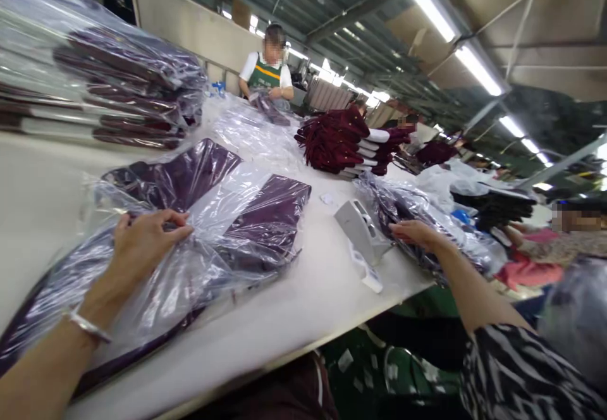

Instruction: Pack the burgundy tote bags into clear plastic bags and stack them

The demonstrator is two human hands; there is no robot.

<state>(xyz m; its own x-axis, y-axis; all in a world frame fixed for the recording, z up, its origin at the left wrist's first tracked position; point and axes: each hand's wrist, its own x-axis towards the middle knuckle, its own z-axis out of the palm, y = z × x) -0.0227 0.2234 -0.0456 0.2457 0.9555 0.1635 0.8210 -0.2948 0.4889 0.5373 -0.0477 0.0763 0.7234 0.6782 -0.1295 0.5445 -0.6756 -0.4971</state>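
A folded dark purple garment in a clear plastic bag (265, 211) lies on the white table in front of me. My left hand (149, 236) pinches the plastic between thumb and fingers near the middle of this bag. Off to the right, my right hand (415, 233) has its fingers together at the near edge of another dark bagged garment (403, 208). Between the two garments stands a grey and white device (360, 230), which looks like a barcode scanner on a stand; my right hand is just beside it.
Bagged dark garments (128, 91) are piled high at the left. Behind lie loose clear plastic bags (251, 129) and a stack of maroon garments (336, 138). A co-worker in a green apron (265, 75) handles a bagged item across the table. The table edge (303, 347) runs close to me.
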